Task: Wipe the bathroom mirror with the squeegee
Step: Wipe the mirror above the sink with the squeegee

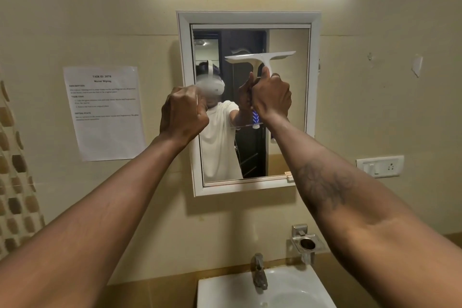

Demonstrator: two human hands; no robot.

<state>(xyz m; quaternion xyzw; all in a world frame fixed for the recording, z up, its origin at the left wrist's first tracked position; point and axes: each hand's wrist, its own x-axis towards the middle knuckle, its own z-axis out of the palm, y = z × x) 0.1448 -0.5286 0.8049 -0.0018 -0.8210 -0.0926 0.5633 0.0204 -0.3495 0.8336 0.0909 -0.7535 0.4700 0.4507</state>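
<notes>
Both forearms rise from the frame's lower corners toward the wall mirror [287, 152].
The left hand [183, 112], at the mirror's left edge, is curled into a fist with nothing visible in it. The right hand [271, 97] grips the white squeegee [260, 57] by its handle, thumb upward, with the blade nearly level against the upper glass.

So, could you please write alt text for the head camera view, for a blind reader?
The right hand grips a white squeegee by its handle, blade level at the upper part of a white-framed mirror. The left hand is a raised fist at the mirror's left edge. Below are a sink and tap; a printed sheet hangs left.
</notes>
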